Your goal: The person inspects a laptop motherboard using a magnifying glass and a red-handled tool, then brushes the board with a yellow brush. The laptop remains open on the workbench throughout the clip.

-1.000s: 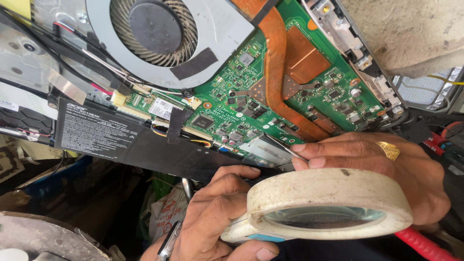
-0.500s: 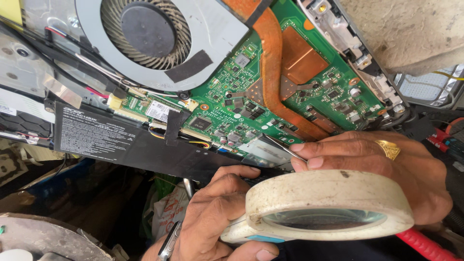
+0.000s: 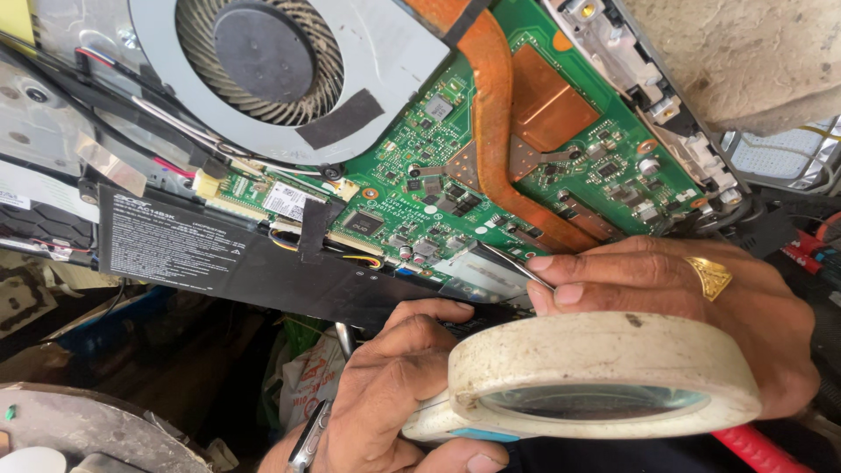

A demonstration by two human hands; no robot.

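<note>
An opened laptop lies in front of me with its green circuit board (image 3: 438,166) bare. My right hand (image 3: 666,280), wearing a gold ring, pinches thin metal tweezers (image 3: 512,261) whose tip rests on a silver part at the board's near edge. My left hand (image 3: 385,385) grips the handle of a round magnifying glass (image 3: 604,350) with a worn white rim. The glass is held below the right hand's fingers and hides part of that hand.
A grey cooling fan (image 3: 263,52) sits at the top left, and a copper heat pipe (image 3: 491,114) crosses the board. A flat black battery (image 3: 193,250) lies along the near edge. A red handle (image 3: 753,447) shows at bottom right, with clutter and a dark gap below the laptop.
Both hands keep their grips and barely move. The view has drifted a little, so the fan sits slightly higher and further left in the frame.
</note>
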